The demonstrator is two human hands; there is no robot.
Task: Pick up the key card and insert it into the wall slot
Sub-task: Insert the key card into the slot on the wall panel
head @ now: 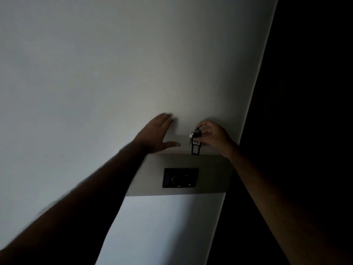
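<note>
In the dim head view my right hand (212, 136) pinches a black key tag (195, 143) with a small white label, its lower end hanging against the white wall just above a shadowed band. My left hand (157, 133) lies flat on the wall to the left of the tag, fingers spread, holding nothing. Below both hands a black wall panel (180, 177) with a round dial and a small red light is mounted on the wall. I cannot make out a slot in the dark.
The white wall (95, 73) fills most of the view. Its edge runs diagonally down the right side, and beyond it lies a dark area (305, 73). A brighter patch of wall (162, 226) shows beneath the panel.
</note>
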